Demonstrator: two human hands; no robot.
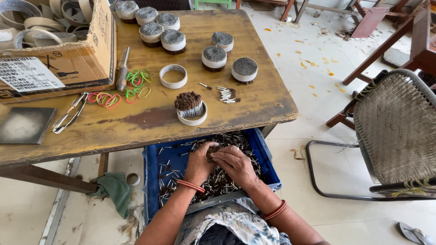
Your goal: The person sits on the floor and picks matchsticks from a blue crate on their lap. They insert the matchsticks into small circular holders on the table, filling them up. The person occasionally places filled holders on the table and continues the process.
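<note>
Blue crate [268, 156] sits on the lap below the wooden table [150, 120], full of loose sticks [218, 179]. Left hand [198, 164] cups a small bundle [212, 151] at the crate's middle; right hand [235, 164] closes over it. Gathering appears under way. Above the crate, a half-filled ring [191, 111] stands on the table; seating the bundle there calls for aligned tips.

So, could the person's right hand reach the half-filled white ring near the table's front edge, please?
Probably yes. The right hand rests in the blue tray just below the table edge, and the half-filled ring sits close above it with nothing between.
</note>
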